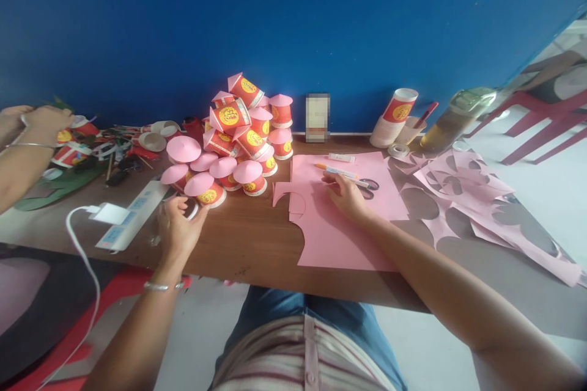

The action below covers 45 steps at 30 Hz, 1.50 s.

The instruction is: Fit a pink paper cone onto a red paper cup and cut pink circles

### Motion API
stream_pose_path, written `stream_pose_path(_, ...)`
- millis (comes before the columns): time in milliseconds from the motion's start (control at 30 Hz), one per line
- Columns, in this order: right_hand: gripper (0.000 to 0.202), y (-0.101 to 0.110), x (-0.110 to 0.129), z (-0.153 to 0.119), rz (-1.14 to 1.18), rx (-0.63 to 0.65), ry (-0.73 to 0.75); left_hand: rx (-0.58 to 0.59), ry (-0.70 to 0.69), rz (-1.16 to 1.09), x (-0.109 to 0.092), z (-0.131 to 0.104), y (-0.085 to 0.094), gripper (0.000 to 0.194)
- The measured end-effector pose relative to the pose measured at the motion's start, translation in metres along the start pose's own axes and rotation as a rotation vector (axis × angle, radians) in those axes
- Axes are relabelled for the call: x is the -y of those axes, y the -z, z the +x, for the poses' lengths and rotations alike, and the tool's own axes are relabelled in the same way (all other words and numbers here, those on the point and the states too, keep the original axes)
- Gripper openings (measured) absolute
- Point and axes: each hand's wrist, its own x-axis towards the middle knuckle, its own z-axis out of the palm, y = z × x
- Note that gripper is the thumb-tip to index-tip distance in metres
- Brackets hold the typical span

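Observation:
Near the table's front left, my left hand (180,229) is closed, thumb and fingers bent around a white-rimmed round thing (192,211) that they partly hide. Close to it are piled red paper cups (230,116) with yellow emblems, many topped by pink paper cones (183,149). My right hand (348,197) rests over a pink paper sheet (330,244), its fingers drawn together at an orange-and-white marker (335,171); the fingers' undersides are hidden. Just beyond the knuckles lie scissors (373,185) with black handles. A white glue stick (342,157) lies behind the marker.
Cut pink scraps (463,180) cover the right side. At the back right stand stacked cups (398,116), a tape roll (398,151) and a bottle (443,128). A power strip (132,217) with a plugged-in charger (109,214) lies left. Another person's hands (39,125) are at far left.

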Motion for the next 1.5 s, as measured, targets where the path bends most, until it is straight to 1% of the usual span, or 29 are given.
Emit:
stream_pose_path(67, 0.030, 0.000, 0.000, 0.000, 0.000, 0.001, 0.013, -0.007, -0.020, -0.006, -0.008, -0.007, 0.004, 0.036)
stream_pose_path(133, 0.030, -0.001, 0.001, 0.000, -0.001, 0.006, 0.021, 0.072, -0.111, -0.052, -0.024, -0.014, 0.008, 0.028)
stream_pose_path(167, 0.030, -0.001, 0.001, 0.000, -0.003, 0.008, 0.022, 0.112, -0.164, -0.091, -0.035, -0.017, 0.010, 0.028)
stream_pose_path(233, 0.030, -0.001, 0.002, -0.001, -0.006, 0.002, 0.016, 0.225, -0.260, -0.145, -0.061, -0.021, 0.011, 0.033)
stream_pose_path(300, 0.029, -0.001, 0.004, -0.001, -0.012, -0.009, 0.009, 0.337, -0.387, -0.191, -0.090, -0.023, 0.010, 0.038)
stream_pose_path(367, 0.028, 0.000, 0.005, -0.001, -0.025, -0.012, 0.015, 0.421, -0.517, -0.277, -0.119, -0.022, 0.006, 0.036)
stream_pose_path(400, 0.028, 0.000, 0.005, -0.001, -0.033, -0.008, 0.023, 0.449, -0.578, -0.354, -0.133, -0.020, 0.003, 0.031)
stream_pose_path(433, 0.027, 0.000, 0.005, 0.000, -0.044, -0.003, 0.031, 0.503, -0.631, -0.423, -0.145, -0.019, -0.002, 0.028)
stream_pose_path(500, 0.025, 0.000, 0.005, 0.001, -0.064, 0.007, 0.039, 0.568, -0.746, -0.499, -0.168, -0.017, -0.015, 0.035)
stream_pose_path(567, 0.022, -0.001, 0.005, 0.003, -0.085, 0.009, 0.045, 0.621, -0.839, -0.516, -0.186, -0.015, -0.031, 0.038)
stream_pose_path(633, 0.020, 0.000, 0.007, 0.004, -0.102, 0.015, 0.071, 0.671, -0.876, -0.522, -0.202, -0.013, -0.049, 0.039)
stream_pose_path(700, 0.017, 0.003, 0.008, 0.005, -0.122, 0.021, 0.101, 0.691, -0.890, -0.529, -0.213, -0.013, -0.065, 0.044)
stream_pose_path(767, 0.016, 0.011, 0.009, 0.007, -0.153, 0.020, 0.118, 0.681, -0.894, -0.540, -0.219, -0.014, -0.078, 0.051)
stream_pose_path(867, 0.017, 0.033, 0.004, 0.014, -0.226, -0.008, 0.122, 0.663, -0.914, -0.536, -0.216, -0.018, -0.091, 0.059)
stream_pose_path(967, 0.021, 0.056, -0.007, 0.020, -0.340, -0.062, 0.133, 0.655, -0.906, -0.497, -0.205, -0.023, -0.101, 0.054)
stream_pose_path(1000, 0.023, 0.062, -0.011, 0.020, -0.462, -0.083, 0.164, 0.655, -0.900, -0.479, -0.201, -0.025, -0.104, 0.053)
stream_pose_path(1067, 0.025, 0.069, -0.017, 0.018, -0.541, -0.087, 0.175, 0.656, -0.899, -0.447, -0.196, -0.027, -0.109, 0.052)
stream_pose_path(1133, 0.026, 0.070, -0.020, 0.013, -0.582, -0.058, 0.187, 0.648, -0.915, -0.422, -0.194, -0.028, -0.113, 0.051)
stream_pose_path(1300, 0.031, 0.063, -0.018, 0.002, -0.675, 0.024, 0.231, 0.629, -0.973, -0.370, -0.192, -0.030, -0.118, 0.050)
stream_pose_path(1400, 0.036, 0.062, -0.019, 0.001, -0.704, 0.041, 0.235, 0.623, -0.979, -0.370, -0.191, -0.031, -0.119, 0.053)
stream_pose_path(1500, 0.037, 0.061, -0.022, 0.002, -0.720, 0.041, 0.225, 0.630, -0.988, -0.379, -0.190, -0.031, -0.120, 0.053)
